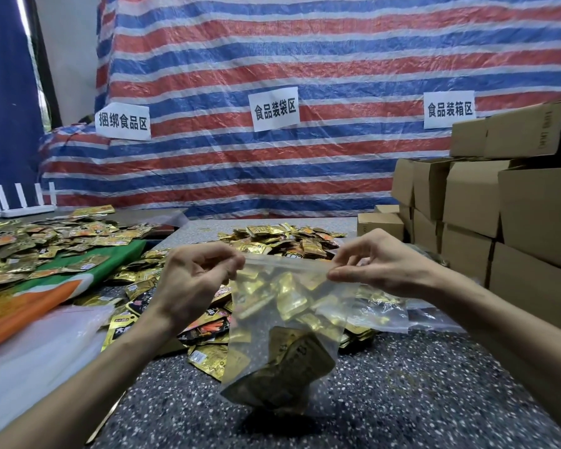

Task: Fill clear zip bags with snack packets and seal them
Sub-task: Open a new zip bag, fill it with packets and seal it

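A clear zip bag (282, 322) hangs above the speckled table (402, 400), with gold snack packets (282, 371) bunched in its bottom. My left hand (195, 280) pinches the bag's top strip at its left end. My right hand (376, 264) pinches the same strip at its right end, so the strip stretches taut between them. Whether the zip is closed along its length is unclear. Behind the bag lies a big heap of loose gold and black snack packets (292, 241).
Another heap of packets (46, 244) covers a green and orange sheet (62, 290) at the left. Flat clear bags (36, 345) lie at the near left. Stacked cardboard boxes (499, 205) fill the right side. A white router (23, 202) stands at the back left.
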Action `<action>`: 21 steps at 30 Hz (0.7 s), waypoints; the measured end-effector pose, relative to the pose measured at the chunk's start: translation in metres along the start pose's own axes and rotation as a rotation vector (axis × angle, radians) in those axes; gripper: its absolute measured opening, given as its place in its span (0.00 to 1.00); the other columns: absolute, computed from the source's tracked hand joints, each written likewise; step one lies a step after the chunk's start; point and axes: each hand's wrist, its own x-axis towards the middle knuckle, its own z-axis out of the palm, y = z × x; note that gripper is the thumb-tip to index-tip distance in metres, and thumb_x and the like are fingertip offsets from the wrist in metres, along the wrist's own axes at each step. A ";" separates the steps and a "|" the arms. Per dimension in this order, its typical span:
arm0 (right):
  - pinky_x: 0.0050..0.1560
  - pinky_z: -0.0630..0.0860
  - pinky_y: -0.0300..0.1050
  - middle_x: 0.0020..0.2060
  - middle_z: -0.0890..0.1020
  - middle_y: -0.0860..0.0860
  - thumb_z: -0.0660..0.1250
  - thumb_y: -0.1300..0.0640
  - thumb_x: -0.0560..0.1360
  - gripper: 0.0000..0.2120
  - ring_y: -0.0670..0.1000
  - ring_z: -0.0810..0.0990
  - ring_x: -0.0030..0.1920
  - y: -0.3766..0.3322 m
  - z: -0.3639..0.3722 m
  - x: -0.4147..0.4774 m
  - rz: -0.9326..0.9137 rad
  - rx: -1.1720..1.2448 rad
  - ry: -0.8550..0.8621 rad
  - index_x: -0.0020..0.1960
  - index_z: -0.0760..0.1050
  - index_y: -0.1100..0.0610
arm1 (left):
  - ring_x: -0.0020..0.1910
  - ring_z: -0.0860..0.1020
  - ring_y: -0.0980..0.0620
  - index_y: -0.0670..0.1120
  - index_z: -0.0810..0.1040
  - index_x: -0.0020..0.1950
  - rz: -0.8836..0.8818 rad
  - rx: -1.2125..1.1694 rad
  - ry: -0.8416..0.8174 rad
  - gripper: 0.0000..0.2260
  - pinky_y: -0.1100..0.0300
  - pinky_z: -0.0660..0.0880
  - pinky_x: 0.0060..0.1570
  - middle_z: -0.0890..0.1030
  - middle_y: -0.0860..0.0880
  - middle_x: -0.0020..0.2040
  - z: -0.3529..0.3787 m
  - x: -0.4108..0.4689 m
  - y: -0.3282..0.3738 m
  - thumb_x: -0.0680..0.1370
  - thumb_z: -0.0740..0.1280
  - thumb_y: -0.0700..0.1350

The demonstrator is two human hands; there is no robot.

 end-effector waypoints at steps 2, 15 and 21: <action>0.37 0.72 0.43 0.37 0.84 0.51 0.74 0.52 0.74 0.05 0.44 0.75 0.35 0.003 -0.002 -0.005 0.011 0.041 0.014 0.44 0.85 0.54 | 0.37 0.81 0.51 0.45 0.85 0.42 0.001 0.012 0.012 0.06 0.59 0.77 0.36 0.84 0.46 0.37 -0.001 0.000 0.000 0.77 0.70 0.38; 0.44 0.78 0.57 0.38 0.86 0.54 0.74 0.59 0.73 0.02 0.50 0.81 0.38 0.002 -0.005 -0.026 0.061 0.126 0.088 0.44 0.85 0.56 | 0.36 0.80 0.54 0.43 0.84 0.40 0.000 -0.032 0.010 0.09 0.68 0.76 0.35 0.83 0.44 0.37 0.003 0.000 0.003 0.77 0.69 0.33; 0.36 0.77 0.47 0.33 0.85 0.51 0.75 0.51 0.70 0.05 0.46 0.79 0.33 0.006 -0.001 -0.030 0.058 0.103 0.166 0.38 0.84 0.52 | 0.36 0.80 0.53 0.44 0.84 0.40 -0.006 -0.037 0.025 0.09 0.67 0.76 0.35 0.83 0.44 0.37 0.004 0.000 0.000 0.77 0.68 0.33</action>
